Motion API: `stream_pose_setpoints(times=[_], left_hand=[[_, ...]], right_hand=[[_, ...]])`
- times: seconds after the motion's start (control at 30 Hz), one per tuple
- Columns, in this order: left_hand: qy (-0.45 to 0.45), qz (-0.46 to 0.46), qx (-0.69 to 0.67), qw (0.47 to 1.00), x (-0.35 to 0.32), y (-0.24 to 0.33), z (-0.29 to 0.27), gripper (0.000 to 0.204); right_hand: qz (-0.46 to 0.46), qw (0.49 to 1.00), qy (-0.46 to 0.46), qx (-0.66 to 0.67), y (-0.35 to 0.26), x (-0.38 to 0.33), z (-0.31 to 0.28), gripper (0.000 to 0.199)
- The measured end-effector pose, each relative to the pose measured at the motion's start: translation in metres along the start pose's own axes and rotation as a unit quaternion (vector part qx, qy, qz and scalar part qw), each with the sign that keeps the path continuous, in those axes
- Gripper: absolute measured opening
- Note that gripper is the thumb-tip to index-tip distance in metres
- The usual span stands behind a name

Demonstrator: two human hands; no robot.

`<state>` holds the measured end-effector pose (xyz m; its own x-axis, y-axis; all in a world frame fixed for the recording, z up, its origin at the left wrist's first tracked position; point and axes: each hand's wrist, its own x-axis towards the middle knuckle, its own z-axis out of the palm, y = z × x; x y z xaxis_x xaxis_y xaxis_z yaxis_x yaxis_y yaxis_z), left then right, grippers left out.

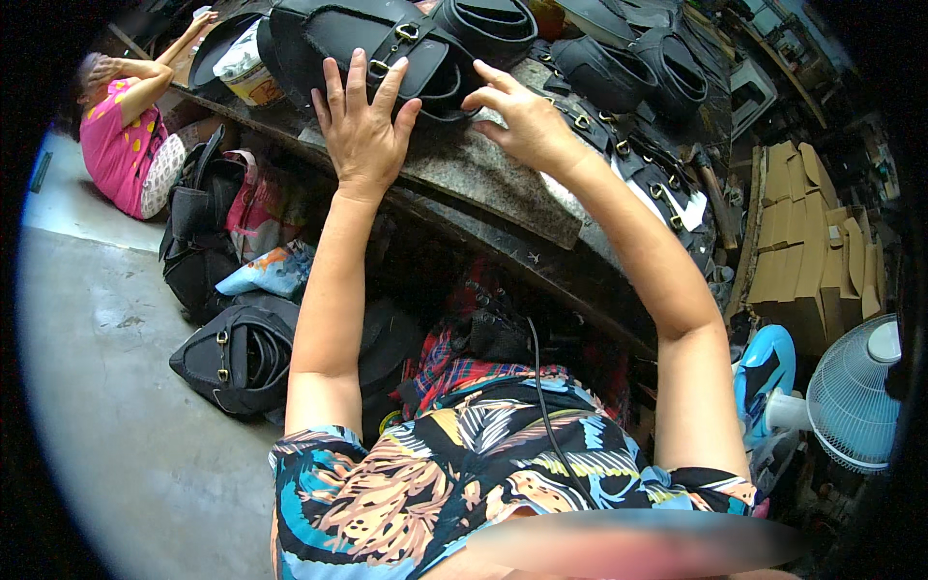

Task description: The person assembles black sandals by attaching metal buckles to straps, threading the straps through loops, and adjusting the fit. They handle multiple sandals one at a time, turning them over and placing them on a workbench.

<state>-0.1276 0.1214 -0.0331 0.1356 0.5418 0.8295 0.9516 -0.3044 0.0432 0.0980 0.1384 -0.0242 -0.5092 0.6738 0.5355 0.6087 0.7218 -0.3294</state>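
A black leather saddlebag (358, 48) with a strap and brass-coloured buckles lies on the workbench at the top of the view. My left hand (362, 130) rests flat on its front, fingers spread near the lower buckle. At the bag's right end is my right hand (527, 126), its fingers bent and apart, with the fingertips at the edge of the bag's opening side. Neither hand is wrapped round anything. Beneath both hands a worn grey slab (512, 184) forms part of the bench top.
More black leather pieces (604, 72) crowd the bench's right, beside buckled straps (623, 145). A white tub (246, 68) stands at the left. Finished-looking bags (237, 358) sit on the floor. Another person in pink (126, 145) is far left. Cardboard (797, 232) and a fan (851, 396) are right.
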Motion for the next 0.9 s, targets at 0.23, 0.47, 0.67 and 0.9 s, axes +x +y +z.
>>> stream_pose_setpoints(times=[0.23, 0.47, 0.67, 0.9], left_hand=[[0.025, -0.008, -0.001, 1.0, -0.011, 0.024, 0.006, 0.056], [-0.021, 0.002, 0.001, 1.0, -0.023, 0.041, 0.027, 0.041], [-0.032, -0.005, 0.007, 0.999, -0.027, 0.037, 0.03, 0.041], [-0.029, -0.002, -0.001, 1.0, -0.027, 0.036, 0.03, 0.044]], right_hand=[[0.009, 0.973, 0.114, -0.2, 0.046, 0.037, -0.049, 0.028], [0.002, 0.961, 0.044, -0.273, 0.071, 0.069, -0.015, 0.063], [-0.01, 0.991, 0.031, -0.127, 0.082, 0.086, -0.016, 0.05], [0.054, 0.965, 0.169, 0.191, 0.064, 0.057, -0.109, 0.037]])
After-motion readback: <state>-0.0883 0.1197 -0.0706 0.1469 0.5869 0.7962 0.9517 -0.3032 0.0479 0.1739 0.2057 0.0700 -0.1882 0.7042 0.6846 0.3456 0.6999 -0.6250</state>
